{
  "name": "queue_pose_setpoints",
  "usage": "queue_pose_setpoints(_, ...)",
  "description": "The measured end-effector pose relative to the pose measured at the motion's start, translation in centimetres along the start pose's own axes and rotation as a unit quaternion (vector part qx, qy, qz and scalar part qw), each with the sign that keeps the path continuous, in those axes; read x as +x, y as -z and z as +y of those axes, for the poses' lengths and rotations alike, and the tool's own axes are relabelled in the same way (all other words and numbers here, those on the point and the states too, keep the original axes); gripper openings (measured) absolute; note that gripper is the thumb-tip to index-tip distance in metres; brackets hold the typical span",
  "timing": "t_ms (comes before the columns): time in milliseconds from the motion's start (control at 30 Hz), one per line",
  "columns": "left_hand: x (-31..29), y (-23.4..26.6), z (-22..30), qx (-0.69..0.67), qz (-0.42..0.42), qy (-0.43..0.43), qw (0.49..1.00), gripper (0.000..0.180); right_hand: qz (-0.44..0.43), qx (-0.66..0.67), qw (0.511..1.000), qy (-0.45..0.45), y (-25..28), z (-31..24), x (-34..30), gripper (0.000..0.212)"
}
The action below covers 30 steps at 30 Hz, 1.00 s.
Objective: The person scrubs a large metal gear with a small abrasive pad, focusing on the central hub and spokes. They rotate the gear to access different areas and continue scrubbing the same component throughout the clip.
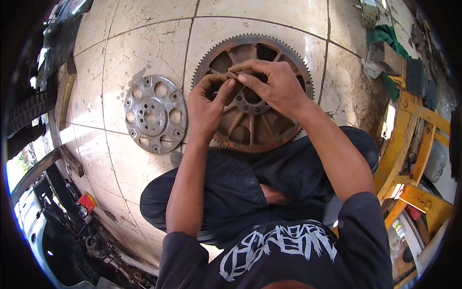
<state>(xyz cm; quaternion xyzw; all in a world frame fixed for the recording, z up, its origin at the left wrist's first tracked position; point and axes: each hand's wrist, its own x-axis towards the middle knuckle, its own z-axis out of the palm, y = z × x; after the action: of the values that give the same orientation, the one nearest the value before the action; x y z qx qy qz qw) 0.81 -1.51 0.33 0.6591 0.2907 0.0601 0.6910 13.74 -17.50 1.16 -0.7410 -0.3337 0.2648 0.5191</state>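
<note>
A large rusty flywheel [240, 137] with a toothed rim lies flat on the floor before my crossed legs. Over its upper middle, my left hand [210, 101] and my right hand [274, 84] meet at the fingertips. Between them they pinch a small brown piece [233, 75], too small to name its kind. Thumbs and index fingers of both hands are closed on it. Beside my left forearm rests a smaller silver metal disc [153, 115] with round holes and a bolt-hole ring at its centre. My hands hide part of the flywheel's hub and spokes.
Cracked cream tiles [144, 53] make up the floor. To the right stands a yellow metal frame [399, 139], with a green cloth [383, 36] above it. Dark machine parts crowd the left side, near a red object [87, 203] and a wooden block [71, 161].
</note>
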Motion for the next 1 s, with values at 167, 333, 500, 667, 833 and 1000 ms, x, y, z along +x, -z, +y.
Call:
queue_pose_setpoints(167,-0.1,0.0,0.3,0.057,0.002,-0.005,0.998,0.022,0.003,-0.038,0.998,0.042,0.1,-0.5,-0.1,0.034)
queue_pose_setpoints(333,-0.3,-0.6,1.2,0.035,0.010,0.004,0.999,0.022,0.026,0.015,0.999,0.017,-0.1,0.1,-0.2,0.031)
queue_pose_setpoints(500,0.0,-0.4,0.6,0.018,0.008,-0.044,0.999,0.027,0.050,0.028,0.998,-0.004,-0.4,0.5,0.0,0.029)
queue_pose_setpoints(667,0.3,0.2,-0.3,0.017,0.007,-0.077,0.997,0.026,0.001,0.025,1.000,-0.016,-0.3,0.4,0.0,0.030)
queue_pose_setpoints(833,0.1,0.2,0.2,-0.053,-0.008,-0.013,0.998,0.022,-0.001,0.033,0.999,-0.007,-0.4,-0.1,-0.3,0.031)
queue_pose_setpoints(1000,0.1,0.6,0.3,-0.034,-0.006,0.006,0.999,0.021,0.021,0.044,0.997,-0.058,-0.5,0.8,0.0,0.033)
